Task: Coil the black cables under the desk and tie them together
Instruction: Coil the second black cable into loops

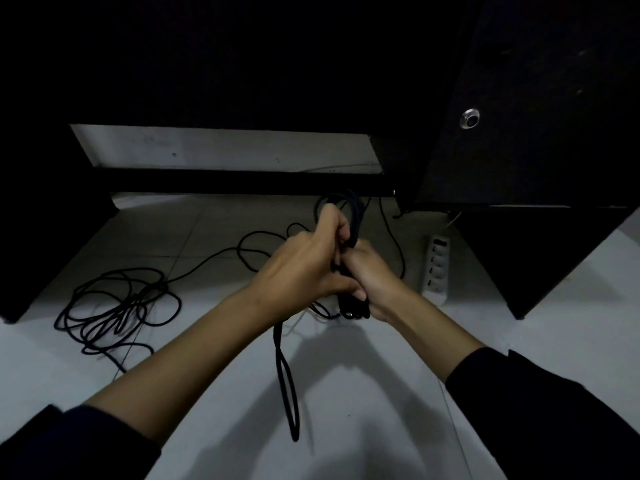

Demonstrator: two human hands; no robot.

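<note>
Both hands meet in the middle over a bundle of coiled black cable [349, 216]. My left hand [304, 258] grips the bundle from the left, its fingers curled round the strands. My right hand [367, 275] holds the lower part of the same bundle, where a black plug end [349, 308] sticks out below the fist. A long loop of cable [287, 379] hangs down from the hands toward me. A second, loose tangle of black cable [114, 306] lies on the floor at the left, and one strand [207, 261] runs from it toward the hands.
A white power strip [437, 265] lies on the tiled floor to the right of the hands. A black desk side panel [519, 133] with a metal fitting [470, 118] rises at the right. A dark crossbar [242, 183] spans the back, and another dark panel [52, 220] stands at the left.
</note>
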